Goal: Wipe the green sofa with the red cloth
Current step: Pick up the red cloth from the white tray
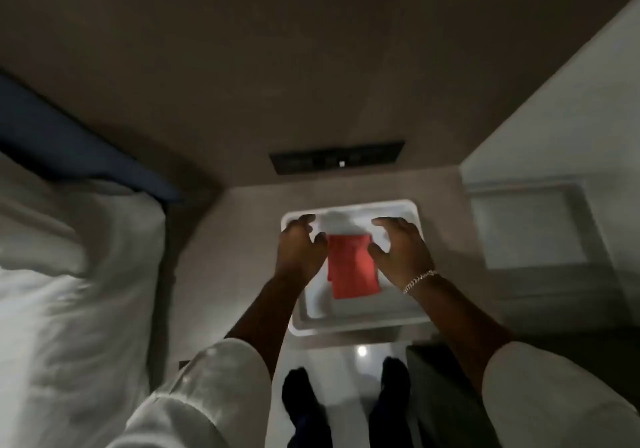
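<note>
The red cloth (352, 266) lies folded flat in a white tray (360, 324) on a small grey bedside surface. My left hand (300, 248) hovers over the cloth's left edge, fingers spread and curled. My right hand (398, 248), with a chain bracelet on its wrist, hovers over the cloth's right edge, fingers also apart. Neither hand grips the cloth. A white folded item (341, 223) lies in the tray just beyond the cloth. No green sofa is in view.
A bed with white bedding (69, 274) and a dark blue headboard (62, 135) fills the left. A black switch panel (337, 161) sits on the wall behind the tray. A pale ledge (533, 225) stands to the right. My feet (346, 406) stand on glossy floor below.
</note>
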The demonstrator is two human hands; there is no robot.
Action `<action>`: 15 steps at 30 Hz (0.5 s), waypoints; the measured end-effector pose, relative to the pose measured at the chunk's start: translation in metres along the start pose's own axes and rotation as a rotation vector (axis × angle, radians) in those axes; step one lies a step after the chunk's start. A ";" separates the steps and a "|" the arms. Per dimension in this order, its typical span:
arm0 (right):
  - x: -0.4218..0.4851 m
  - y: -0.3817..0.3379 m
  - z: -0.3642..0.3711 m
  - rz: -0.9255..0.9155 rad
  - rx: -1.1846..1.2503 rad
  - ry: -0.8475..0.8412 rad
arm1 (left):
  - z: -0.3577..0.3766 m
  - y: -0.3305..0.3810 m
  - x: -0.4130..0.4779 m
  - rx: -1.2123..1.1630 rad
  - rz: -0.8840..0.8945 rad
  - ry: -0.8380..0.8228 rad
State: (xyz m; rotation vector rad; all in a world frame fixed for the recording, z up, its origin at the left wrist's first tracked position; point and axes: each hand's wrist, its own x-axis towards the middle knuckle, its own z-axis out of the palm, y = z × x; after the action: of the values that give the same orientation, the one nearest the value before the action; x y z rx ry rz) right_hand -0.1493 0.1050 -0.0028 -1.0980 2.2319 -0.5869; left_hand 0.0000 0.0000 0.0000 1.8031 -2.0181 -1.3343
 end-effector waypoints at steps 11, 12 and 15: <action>0.022 0.047 0.103 0.215 0.164 0.162 | 0.101 -0.058 0.024 -0.269 -0.301 0.175; 0.016 0.044 0.099 0.204 0.187 0.173 | 0.098 -0.053 0.016 -0.305 -0.314 0.171; -0.013 0.031 0.073 0.190 0.242 0.245 | 0.080 -0.037 -0.014 -0.393 -0.301 0.158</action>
State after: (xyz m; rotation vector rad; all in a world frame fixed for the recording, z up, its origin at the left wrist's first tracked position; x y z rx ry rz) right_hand -0.1118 0.1230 -0.0715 -0.7155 2.3602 -0.9217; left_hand -0.0172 0.0569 -0.0660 1.9919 -1.3291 -1.4812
